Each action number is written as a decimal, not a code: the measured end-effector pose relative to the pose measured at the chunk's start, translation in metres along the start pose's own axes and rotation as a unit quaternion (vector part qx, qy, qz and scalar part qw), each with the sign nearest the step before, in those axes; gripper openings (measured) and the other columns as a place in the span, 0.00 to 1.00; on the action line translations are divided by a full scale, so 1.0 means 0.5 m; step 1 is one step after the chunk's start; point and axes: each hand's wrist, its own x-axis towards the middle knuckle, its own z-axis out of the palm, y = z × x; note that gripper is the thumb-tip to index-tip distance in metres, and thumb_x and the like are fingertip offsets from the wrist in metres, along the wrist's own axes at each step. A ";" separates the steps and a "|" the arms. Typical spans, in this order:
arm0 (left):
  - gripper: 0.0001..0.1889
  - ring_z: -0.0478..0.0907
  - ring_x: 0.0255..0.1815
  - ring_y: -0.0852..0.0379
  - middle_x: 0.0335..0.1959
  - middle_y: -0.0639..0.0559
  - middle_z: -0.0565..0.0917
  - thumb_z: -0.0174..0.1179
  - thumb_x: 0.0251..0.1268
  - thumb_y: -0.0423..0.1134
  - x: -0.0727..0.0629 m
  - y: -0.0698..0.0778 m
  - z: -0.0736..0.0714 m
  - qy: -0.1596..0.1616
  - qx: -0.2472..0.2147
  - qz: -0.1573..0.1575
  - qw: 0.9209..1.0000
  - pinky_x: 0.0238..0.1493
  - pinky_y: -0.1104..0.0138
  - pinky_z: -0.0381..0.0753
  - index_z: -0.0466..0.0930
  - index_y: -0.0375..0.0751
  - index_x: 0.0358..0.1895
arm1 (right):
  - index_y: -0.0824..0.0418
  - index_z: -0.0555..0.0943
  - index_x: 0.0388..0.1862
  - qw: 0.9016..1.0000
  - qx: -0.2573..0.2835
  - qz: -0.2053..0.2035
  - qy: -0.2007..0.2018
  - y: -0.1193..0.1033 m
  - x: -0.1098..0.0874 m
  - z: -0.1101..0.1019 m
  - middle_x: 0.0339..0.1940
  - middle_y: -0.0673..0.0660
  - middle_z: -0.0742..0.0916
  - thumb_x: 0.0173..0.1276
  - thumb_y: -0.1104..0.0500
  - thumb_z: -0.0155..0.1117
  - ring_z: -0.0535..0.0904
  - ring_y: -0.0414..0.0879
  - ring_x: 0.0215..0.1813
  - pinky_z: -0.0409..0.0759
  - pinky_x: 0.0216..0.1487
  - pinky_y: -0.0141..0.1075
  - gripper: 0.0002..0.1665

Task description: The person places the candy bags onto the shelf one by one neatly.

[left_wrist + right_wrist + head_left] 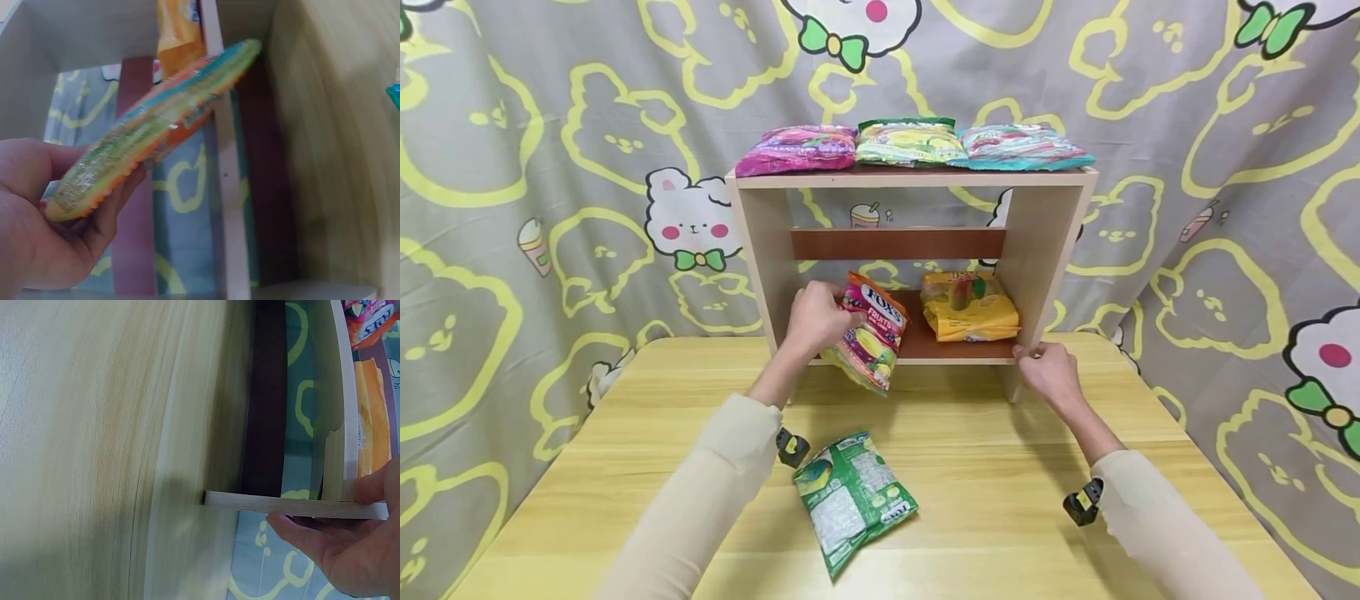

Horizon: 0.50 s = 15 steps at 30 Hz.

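My left hand (817,321) grips a Fox's fruit candy bag (877,333) by its left edge. The bag tilts at the front of the small shelf's lower board (914,321), its bottom corner hanging past the board's front edge. In the left wrist view the candy bag (156,125) shows edge-on, between thumb and fingers. With thumb and fingers on either side, my right hand (1049,371) holds the shelf's right side panel (281,505) low down. To the right on the lower board lies a yellow candy bag (970,308).
On the shelf's top lie a purple candy bag (805,150), a green-and-yellow one (912,143) and a teal-and-pink one (1026,148). A green candy bag (856,500) lies on the wooden table (1000,517) in front. Behind hangs a patterned curtain (625,92).
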 end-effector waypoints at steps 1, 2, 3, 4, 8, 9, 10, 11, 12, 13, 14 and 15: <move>0.23 0.85 0.40 0.48 0.42 0.41 0.89 0.73 0.58 0.43 0.002 -0.002 0.005 0.004 -0.002 -0.001 1.000 0.42 0.60 0.87 0.85 0.33 0.54 | 0.65 0.86 0.33 1.000 -0.001 0.000 0.001 0.000 -0.001 -0.001 0.16 0.53 0.84 0.75 0.45 0.52 0.78 0.51 0.26 0.71 0.25 0.38 0.27; 0.23 0.85 0.40 0.47 0.42 0.41 0.89 0.73 0.57 0.43 0.004 -0.003 0.009 0.009 -0.003 -0.003 1.000 0.43 0.60 0.87 0.85 0.33 0.53 | 0.65 0.86 0.32 1.000 -0.002 -0.001 0.003 -0.001 -0.001 -0.001 0.16 0.53 0.84 0.75 0.45 0.52 0.78 0.51 0.26 0.71 0.25 0.38 0.27; 0.23 0.84 0.41 0.47 0.42 0.41 0.89 0.73 0.58 0.44 0.005 -0.006 0.013 0.014 -0.004 -0.005 1.000 0.44 0.60 0.86 0.85 0.32 0.52 | 0.65 0.86 0.32 1.000 -0.003 -0.001 0.003 -0.001 -0.001 -0.001 0.16 0.53 0.84 0.76 0.45 0.52 0.78 0.51 0.26 0.71 0.25 0.38 0.27; 0.22 0.83 0.41 0.47 0.41 0.41 0.89 0.73 0.58 0.44 0.007 -0.009 0.017 0.019 -0.006 -0.008 1.000 0.44 0.60 0.85 0.86 0.32 0.51 | 0.65 0.86 0.31 1.000 -0.004 -0.002 0.004 -0.001 -0.001 -0.001 0.16 0.53 0.84 0.76 0.45 0.52 0.78 0.52 0.26 0.71 0.25 0.38 0.27; 0.15 0.75 0.33 0.51 0.28 0.46 0.86 0.73 0.58 0.46 0.013 -0.024 0.030 0.035 -0.012 -0.014 0.999 0.32 0.64 0.75 0.85 0.35 0.35 | 0.64 0.86 0.31 1.000 -0.005 -0.003 0.004 -0.002 0.000 0.000 0.17 0.54 0.84 0.76 0.45 0.52 0.78 0.52 0.27 0.71 0.25 0.38 0.27; 0.15 0.73 0.29 0.52 0.23 0.48 0.83 0.72 0.59 0.46 0.015 -0.028 0.034 0.037 -0.014 -0.013 0.999 0.29 0.64 0.71 0.83 0.36 0.30 | 0.64 0.86 0.31 1.000 -0.006 -0.002 0.004 -0.002 0.000 0.000 0.17 0.54 0.84 0.76 0.45 0.52 0.78 0.52 0.27 0.71 0.25 0.38 0.27; 0.16 0.70 0.27 0.53 0.19 0.50 0.79 0.72 0.59 0.46 0.016 -0.031 0.037 0.041 -0.015 -0.012 0.999 0.26 0.65 0.67 0.80 0.38 0.25 | 0.64 0.86 0.31 1.000 -0.006 -0.002 0.004 -0.002 0.000 0.000 0.17 0.54 0.84 0.75 0.45 0.52 0.78 0.52 0.28 0.71 0.25 0.38 0.27; 0.18 0.67 0.24 0.53 0.16 0.52 0.75 0.72 0.59 0.47 0.017 -0.035 0.041 0.041 -0.018 -0.012 0.999 0.24 0.65 0.64 0.76 0.40 0.22 | 0.64 0.86 0.32 1.000 -0.006 -0.001 0.004 -0.001 0.000 0.001 0.17 0.54 0.84 0.75 0.45 0.52 0.78 0.53 0.28 0.71 0.25 0.38 0.27; 0.19 0.66 0.23 0.54 0.15 0.54 0.73 0.72 0.60 0.47 0.018 -0.038 0.044 0.044 -0.020 -0.011 0.999 0.22 0.65 0.62 0.74 0.41 0.21 | 0.64 0.86 0.32 1.000 -0.007 -0.001 0.005 -0.001 0.000 0.001 0.17 0.54 0.85 0.75 0.45 0.53 0.78 0.53 0.28 0.71 0.25 0.38 0.27; 0.20 0.65 0.22 0.54 0.14 0.54 0.71 0.72 0.60 0.47 0.019 -0.040 0.047 0.045 -0.022 -0.012 0.999 0.22 0.65 0.61 0.72 0.42 0.20 | 0.64 0.86 0.32 1.000 -0.007 0.000 0.005 0.000 0.000 0.001 0.17 0.54 0.85 0.75 0.45 0.53 0.78 0.53 0.27 0.71 0.25 0.38 0.27; 0.20 0.66 0.23 0.53 0.14 0.54 0.71 0.71 0.61 0.47 0.020 -0.043 0.050 0.045 -0.027 -0.013 0.999 0.22 0.65 0.61 0.73 0.41 0.21 | 0.64 0.86 0.32 1.000 -0.007 0.000 0.005 0.000 -0.001 0.002 0.17 0.54 0.85 0.75 0.45 0.53 0.78 0.53 0.27 0.71 0.25 0.38 0.27; 0.18 0.67 0.25 0.53 0.16 0.53 0.74 0.71 0.61 0.47 0.020 -0.044 0.053 0.046 -0.034 -0.014 0.998 0.23 0.65 0.63 0.76 0.40 0.24 | 0.64 0.86 0.32 1.000 -0.006 0.000 0.005 0.001 -0.001 0.002 0.17 0.54 0.85 0.75 0.45 0.53 0.78 0.53 0.27 0.71 0.25 0.38 0.27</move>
